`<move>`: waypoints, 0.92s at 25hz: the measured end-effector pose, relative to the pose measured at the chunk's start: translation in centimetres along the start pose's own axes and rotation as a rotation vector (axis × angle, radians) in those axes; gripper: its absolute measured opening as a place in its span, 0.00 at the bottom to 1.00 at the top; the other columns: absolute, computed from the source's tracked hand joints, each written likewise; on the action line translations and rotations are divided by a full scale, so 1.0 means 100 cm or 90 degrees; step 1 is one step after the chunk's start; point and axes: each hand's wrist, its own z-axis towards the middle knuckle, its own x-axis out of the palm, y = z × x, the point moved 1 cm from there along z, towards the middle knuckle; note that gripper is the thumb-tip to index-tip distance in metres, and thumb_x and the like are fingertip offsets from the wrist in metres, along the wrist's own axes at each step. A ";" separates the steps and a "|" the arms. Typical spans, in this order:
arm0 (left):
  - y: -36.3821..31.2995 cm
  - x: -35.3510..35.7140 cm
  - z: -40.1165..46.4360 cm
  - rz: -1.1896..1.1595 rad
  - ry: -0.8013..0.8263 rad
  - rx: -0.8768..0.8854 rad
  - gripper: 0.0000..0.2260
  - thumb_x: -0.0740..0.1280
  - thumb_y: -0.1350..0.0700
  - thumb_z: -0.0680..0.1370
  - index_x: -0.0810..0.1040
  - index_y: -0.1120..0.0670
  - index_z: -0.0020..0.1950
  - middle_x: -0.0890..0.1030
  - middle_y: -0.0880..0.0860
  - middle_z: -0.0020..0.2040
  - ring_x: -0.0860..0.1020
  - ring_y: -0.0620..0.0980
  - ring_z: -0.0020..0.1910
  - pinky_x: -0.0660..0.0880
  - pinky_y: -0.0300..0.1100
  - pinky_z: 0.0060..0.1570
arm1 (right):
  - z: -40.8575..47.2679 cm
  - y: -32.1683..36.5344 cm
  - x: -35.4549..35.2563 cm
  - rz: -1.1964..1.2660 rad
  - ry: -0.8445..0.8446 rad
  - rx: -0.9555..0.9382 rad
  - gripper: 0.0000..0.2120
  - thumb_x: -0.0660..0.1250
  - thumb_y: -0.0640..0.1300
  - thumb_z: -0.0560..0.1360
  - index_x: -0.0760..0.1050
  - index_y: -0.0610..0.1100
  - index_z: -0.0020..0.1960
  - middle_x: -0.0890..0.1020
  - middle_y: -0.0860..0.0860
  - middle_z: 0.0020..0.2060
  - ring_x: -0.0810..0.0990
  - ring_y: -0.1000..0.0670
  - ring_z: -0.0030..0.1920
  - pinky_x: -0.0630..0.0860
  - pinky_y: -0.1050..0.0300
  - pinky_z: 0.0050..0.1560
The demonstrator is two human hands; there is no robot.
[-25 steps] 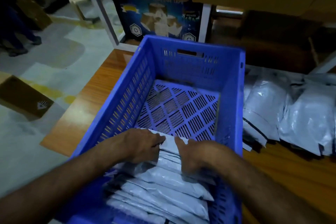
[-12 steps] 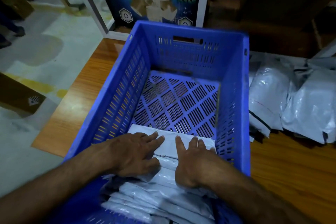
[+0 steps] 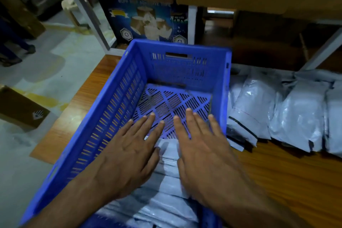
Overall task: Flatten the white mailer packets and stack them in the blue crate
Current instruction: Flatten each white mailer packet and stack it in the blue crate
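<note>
Dim, motion-blurred, wide-angle edge distortion.

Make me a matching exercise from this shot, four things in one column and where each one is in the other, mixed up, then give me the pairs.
Things:
1. left hand
2. loose mailer packets
3. stacked mailer packets
4. cardboard box

Places:
A. on the floor, left of the table
B. near end of the blue crate
C. fingers spread flat over the crate
D. on the wooden table, right of the crate

Pairs: 1-C, 2-D, 3-B, 4-A
</note>
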 end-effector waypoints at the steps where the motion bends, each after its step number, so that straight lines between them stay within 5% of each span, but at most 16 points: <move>1: -0.015 -0.008 0.002 -0.004 -0.026 -0.022 0.27 0.54 0.46 0.81 0.72 0.57 0.76 0.71 0.62 0.76 0.73 0.59 0.73 0.71 0.58 0.69 | -0.011 -0.018 -0.005 0.006 -0.086 -0.012 0.37 0.60 0.50 0.73 0.66 0.38 0.80 0.66 0.33 0.78 0.68 0.35 0.77 0.62 0.31 0.76; 6: -0.125 -0.042 0.029 -0.051 -0.143 -0.077 0.28 0.52 0.45 0.82 0.70 0.59 0.77 0.69 0.62 0.77 0.72 0.61 0.73 0.63 0.56 0.70 | -0.064 -0.128 -0.026 0.000 -0.158 -0.054 0.33 0.56 0.50 0.78 0.61 0.42 0.82 0.59 0.39 0.82 0.55 0.41 0.83 0.56 0.34 0.80; 10: -0.234 -0.055 0.073 -0.079 -0.199 -0.090 0.30 0.52 0.44 0.81 0.70 0.59 0.77 0.71 0.62 0.75 0.72 0.62 0.73 0.69 0.57 0.72 | -0.112 -0.240 -0.004 -0.064 -0.120 -0.021 0.33 0.56 0.52 0.80 0.57 0.46 0.84 0.53 0.41 0.84 0.47 0.44 0.84 0.49 0.35 0.81; 15: -0.354 0.001 0.162 -0.108 0.051 -0.118 0.36 0.36 0.41 0.79 0.48 0.57 0.84 0.49 0.61 0.83 0.51 0.58 0.82 0.51 0.56 0.80 | -0.146 -0.376 0.017 -0.043 -0.057 0.043 0.32 0.46 0.53 0.82 0.47 0.50 0.85 0.44 0.43 0.84 0.39 0.46 0.84 0.37 0.42 0.82; 23: -0.389 0.090 0.260 -0.141 0.135 -0.320 0.33 0.50 0.43 0.86 0.40 0.59 0.83 0.43 0.63 0.83 0.46 0.61 0.82 0.50 0.58 0.79 | -0.081 -0.438 0.032 0.009 0.006 -0.062 0.33 0.57 0.43 0.84 0.46 0.49 0.85 0.43 0.42 0.84 0.43 0.44 0.84 0.45 0.45 0.83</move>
